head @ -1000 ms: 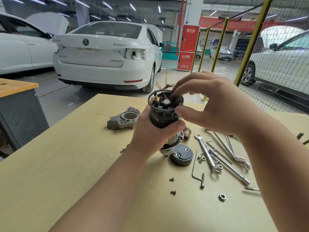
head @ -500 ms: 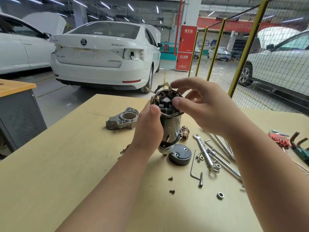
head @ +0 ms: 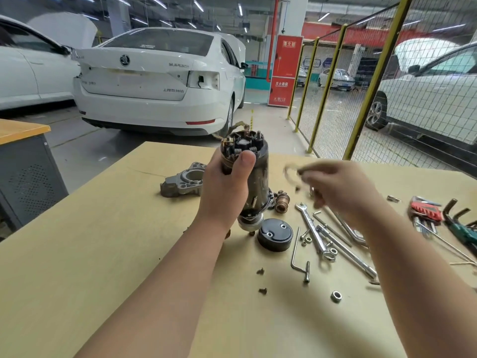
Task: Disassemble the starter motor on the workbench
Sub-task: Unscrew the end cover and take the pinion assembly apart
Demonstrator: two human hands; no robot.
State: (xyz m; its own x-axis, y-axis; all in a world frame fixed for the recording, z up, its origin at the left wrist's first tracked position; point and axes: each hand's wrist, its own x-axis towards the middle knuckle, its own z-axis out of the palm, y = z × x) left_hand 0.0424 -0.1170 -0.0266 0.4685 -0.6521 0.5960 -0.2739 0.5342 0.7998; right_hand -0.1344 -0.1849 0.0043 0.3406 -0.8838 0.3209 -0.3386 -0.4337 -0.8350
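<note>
The left hand's (head: pixel 227 192) fingers are wrapped round the starter motor (head: pixel 258 177), thumb (head: pixel 244 164) pressed on its near side just under the open top end, where springs and dark brush parts show. The motor stands nearly upright over the desk (head: pixel 103 254) – whether its silver lower end touches the surface I cannot tell. To its right, the right hand's (head: pixel 343 192) fingers are bunched together on a thin curved piece (head: pixel 290 174), too blurred to name.

Just beside the motor's foot lie a black round cap (head: pixel 275 235) and a copper-coloured part (head: pixel 281 202); behind the left hand sits a grey cast housing (head: pixel 184 180). Further right – a spanner (head: pixel 313 228), an L-shaped key (head: pixel 299 257), loose screws (head: pixel 260 271), a nut (head: pixel 336 296) and a red hex-key set (head: pixel 426 210). A white car (head: pixel 154 81) is parked beyond the desk.
</note>
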